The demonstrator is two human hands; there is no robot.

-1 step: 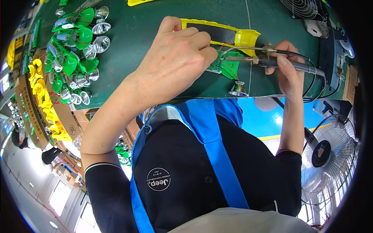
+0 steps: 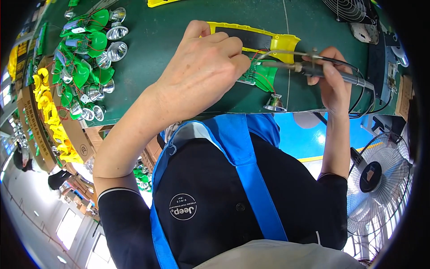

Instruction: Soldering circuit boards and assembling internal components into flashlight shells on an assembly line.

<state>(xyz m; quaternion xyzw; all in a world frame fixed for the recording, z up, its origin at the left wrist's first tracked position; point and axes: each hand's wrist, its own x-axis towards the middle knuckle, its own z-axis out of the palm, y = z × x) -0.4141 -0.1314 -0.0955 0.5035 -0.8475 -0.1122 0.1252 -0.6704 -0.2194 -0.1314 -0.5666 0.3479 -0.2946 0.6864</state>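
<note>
My right hand [image 2: 335, 74] grips a soldering iron [image 2: 320, 71] with a thin metal feed tube along it. Its blurred tip points left, just over a green lamp part [image 2: 266, 76] with a circuit board. Red wires run from that part to a silver reflector cup [image 2: 274, 103] near the table's front edge. Closed at the board's left end is my left hand [image 2: 208, 62]; its fingertips, and whatever they pinch, are hidden behind the knuckles. Just beyond lies a yellow casing half [image 2: 285, 44] with a dark inner panel, partly covered by my left hand.
Several green lamp assemblies [image 2: 80, 69] with reflectors crowd the left of the green table [image 2: 154, 40]. Yellow parts [image 2: 49, 112] line a cardboard box at the far left. A wire-guarded fan [image 2: 349, 11] stands back right, another fan [image 2: 371, 177] lower right. Black cables [image 2: 360, 98] trail from the iron.
The soldering iron has shifted slightly right and its tip has drawn back from the board, now blurred by motion. My left hand stays nearly still.
</note>
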